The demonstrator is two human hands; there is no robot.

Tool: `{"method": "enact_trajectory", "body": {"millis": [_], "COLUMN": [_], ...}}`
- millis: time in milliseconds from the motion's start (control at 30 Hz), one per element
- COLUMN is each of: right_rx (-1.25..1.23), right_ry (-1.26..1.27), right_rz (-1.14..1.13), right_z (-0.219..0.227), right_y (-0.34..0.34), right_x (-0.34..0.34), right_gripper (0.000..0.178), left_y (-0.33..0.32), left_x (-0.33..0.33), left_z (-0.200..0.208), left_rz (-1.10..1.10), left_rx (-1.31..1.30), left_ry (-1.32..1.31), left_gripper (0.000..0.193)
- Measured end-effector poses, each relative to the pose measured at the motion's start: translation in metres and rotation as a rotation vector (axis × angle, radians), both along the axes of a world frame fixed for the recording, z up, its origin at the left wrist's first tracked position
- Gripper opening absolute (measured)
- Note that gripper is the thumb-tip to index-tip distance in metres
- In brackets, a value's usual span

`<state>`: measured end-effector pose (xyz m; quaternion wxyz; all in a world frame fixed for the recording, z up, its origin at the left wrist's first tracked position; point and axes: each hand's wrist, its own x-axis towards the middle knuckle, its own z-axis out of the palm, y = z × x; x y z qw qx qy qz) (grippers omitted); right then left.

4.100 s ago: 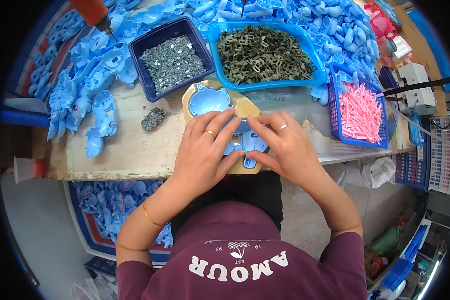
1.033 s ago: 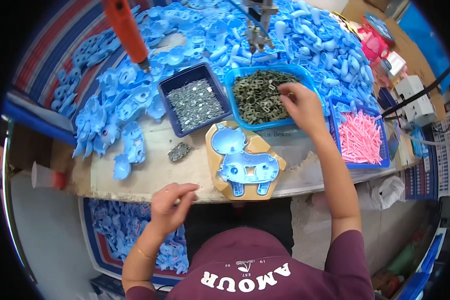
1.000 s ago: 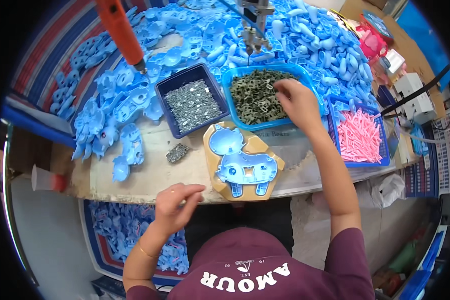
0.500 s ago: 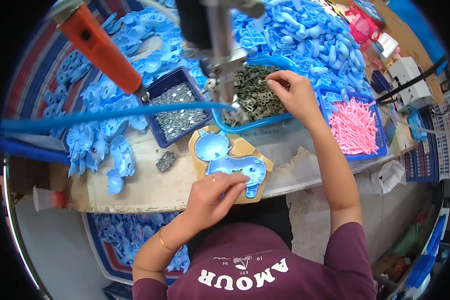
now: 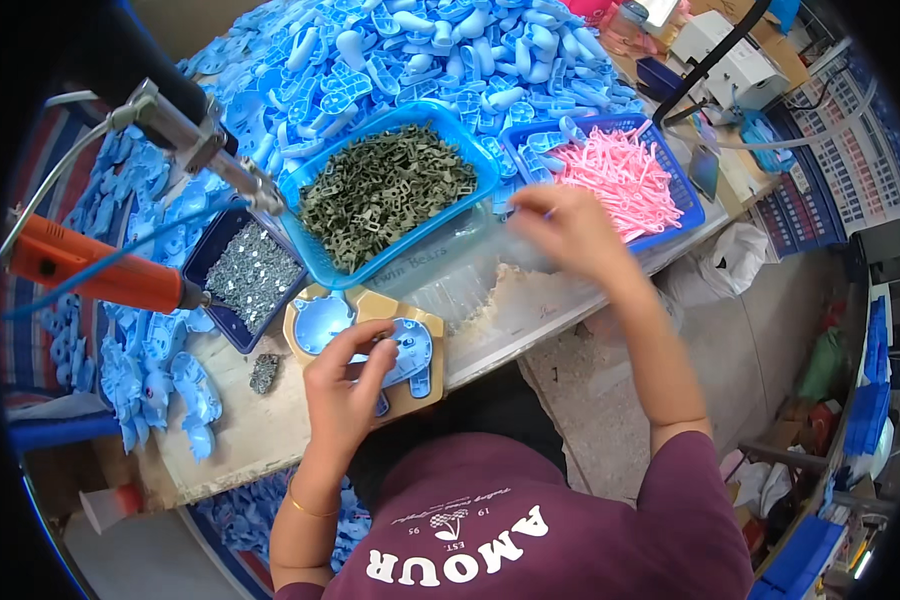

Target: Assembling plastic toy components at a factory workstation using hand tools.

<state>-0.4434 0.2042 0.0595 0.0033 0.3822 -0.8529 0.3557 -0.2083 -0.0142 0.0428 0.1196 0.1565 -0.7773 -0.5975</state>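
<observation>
My left hand [image 5: 342,390] is over a light blue plastic animal-shaped half shell [image 5: 410,352] lying in a tan fixture [image 5: 432,330]. Its thumb and index finger are curled together. A small dark spot shows at their tips, too small to name. My right hand [image 5: 570,235] hangs above the table edge, close to the blue basket [image 5: 692,212] of pink plastic strips [image 5: 615,175]; its fingers are smeared by motion. Left of it stands a light blue tray [image 5: 320,268] full of small olive-green pieces [image 5: 385,190].
A dark blue bin [image 5: 210,240] holds small silvery metal parts, with an orange electric screwdriver [image 5: 100,265] hanging beside it. A metal clump [image 5: 264,373] lies on the table. Blue plastic parts [image 5: 410,55] are heaped behind. A paper cup [image 5: 110,505] sits at the left edge.
The view has swung, shifting the table leftward in the picture. My right hand has left the olive-green pieces and come nearer the pink strips. My left hand has lifted its fingers over the shell.
</observation>
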Motion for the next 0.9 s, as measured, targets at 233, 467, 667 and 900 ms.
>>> {"method": "enact_trajectory", "body": {"millis": [233, 467, 667, 900], "right_rx": [0.417, 0.307, -0.253, 0.015], "right_ry": [0.431, 0.191, -0.561, -0.71], "right_rz": [-0.442, -0.478, 0.026, 0.582], "right_z": [-0.034, 0.003, 0.018, 0.029], "right_y": [0.079, 0.057, 0.01, -0.074], "right_x": [-0.087, -0.063, -0.012, 0.108], "right_gripper": [0.015, 0.012, 0.018, 0.018], "left_y": [-0.005, -0.015, -0.02, -0.024], "left_x": [0.005, 0.016, 0.02, 0.022], "left_z": [0.005, 0.003, -0.002, -0.006], "left_rz": [0.018, 0.082, 0.154, 0.194], "left_rx": [0.359, 0.405, 0.473, 0.583], "left_ry": [-0.011, -0.062, -0.051, -0.066], "left_gripper": [0.02, 0.021, 0.023, 0.027]}}
